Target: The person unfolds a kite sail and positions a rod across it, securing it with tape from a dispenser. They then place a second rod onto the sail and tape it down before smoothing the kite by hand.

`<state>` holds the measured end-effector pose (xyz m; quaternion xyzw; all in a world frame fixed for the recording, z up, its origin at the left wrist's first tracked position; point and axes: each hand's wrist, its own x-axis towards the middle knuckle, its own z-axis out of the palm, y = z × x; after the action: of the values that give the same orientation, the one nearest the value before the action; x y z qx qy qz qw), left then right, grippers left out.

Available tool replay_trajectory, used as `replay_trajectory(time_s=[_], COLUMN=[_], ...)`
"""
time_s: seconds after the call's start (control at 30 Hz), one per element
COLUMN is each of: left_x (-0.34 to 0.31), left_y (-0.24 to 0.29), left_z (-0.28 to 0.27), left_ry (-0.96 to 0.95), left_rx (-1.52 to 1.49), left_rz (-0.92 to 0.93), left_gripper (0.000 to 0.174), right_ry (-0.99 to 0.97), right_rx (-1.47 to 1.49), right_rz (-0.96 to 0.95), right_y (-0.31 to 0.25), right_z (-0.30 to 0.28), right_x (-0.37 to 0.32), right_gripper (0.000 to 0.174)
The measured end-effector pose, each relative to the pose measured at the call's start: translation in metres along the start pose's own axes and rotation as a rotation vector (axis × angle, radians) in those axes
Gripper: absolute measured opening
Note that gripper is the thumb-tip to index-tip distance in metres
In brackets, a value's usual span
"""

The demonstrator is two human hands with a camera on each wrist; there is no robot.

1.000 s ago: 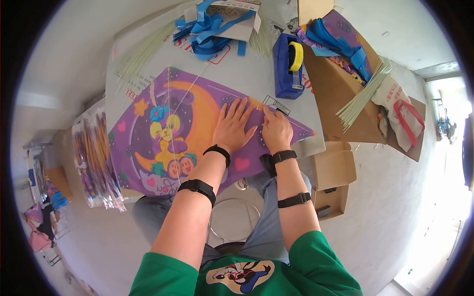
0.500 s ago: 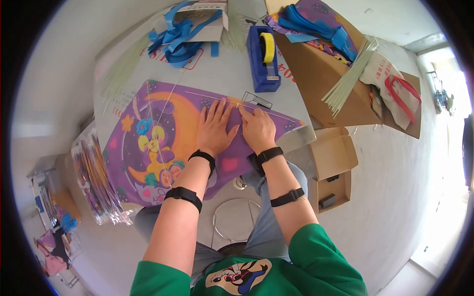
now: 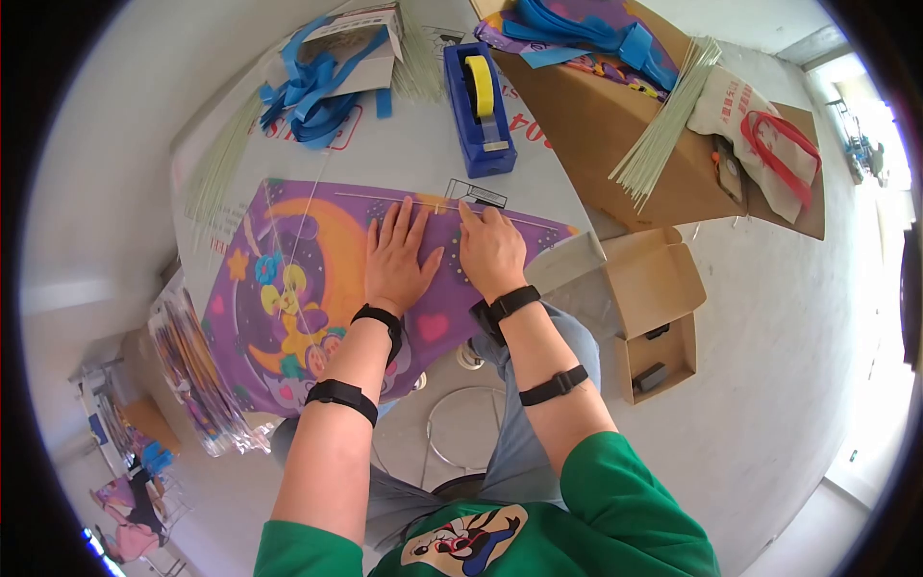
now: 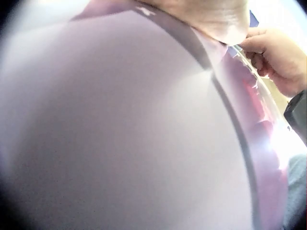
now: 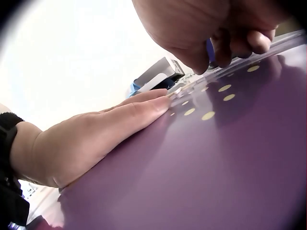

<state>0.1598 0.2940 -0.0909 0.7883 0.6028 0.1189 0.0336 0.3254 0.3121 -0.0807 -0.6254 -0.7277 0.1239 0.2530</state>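
A purple kite (image 3: 445, 279) printed with a cartoon animal on an orange moon lies spread on the table, strings across it. Along its far edge runs a thin pale rod (image 3: 538, 224), with a small yellowish piece (image 3: 438, 208) on it. My left hand (image 3: 396, 264) presses flat on the kite, fingers spread toward the rod. Right of it, my right hand (image 3: 493, 252) has its index finger at the rod and its other fingers curled. In the right wrist view, the right fingertips (image 5: 259, 42) are at the kite's edge; the thumb is hidden.
Beyond the kite stands a blue tape dispenser (image 3: 476, 125) with yellow tape. Blue ribbon (image 3: 322, 96) spills from a box at the back left. At right, a cardboard box (image 3: 596, 135) bears pale rods (image 3: 663, 135) and a cloth bag (image 3: 745, 125). Bagged kites (image 3: 197, 370) hang at left.
The head view has shifted, so the table and its things sit farther left. Both hands stay on the kite; the right index finger's tip now sits slightly farther from the yellowish piece.
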Motion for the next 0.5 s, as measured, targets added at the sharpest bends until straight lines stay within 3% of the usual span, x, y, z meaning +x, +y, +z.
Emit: replay_trajectory(time_s=[0.5], left_x=[0.0008], left_y=[0.0007], left_z=[-0.0071], left_ry=[-0.023], left_rx=[-0.033], left_rz=[-0.067], left_gripper=[0.065], right_ry=[-0.025], right_rx=[-0.080], right_rz=[-0.024], right_y=[-0.0001], right_z=[-0.0008], right_x=[0.0020], right_gripper=[0.036])
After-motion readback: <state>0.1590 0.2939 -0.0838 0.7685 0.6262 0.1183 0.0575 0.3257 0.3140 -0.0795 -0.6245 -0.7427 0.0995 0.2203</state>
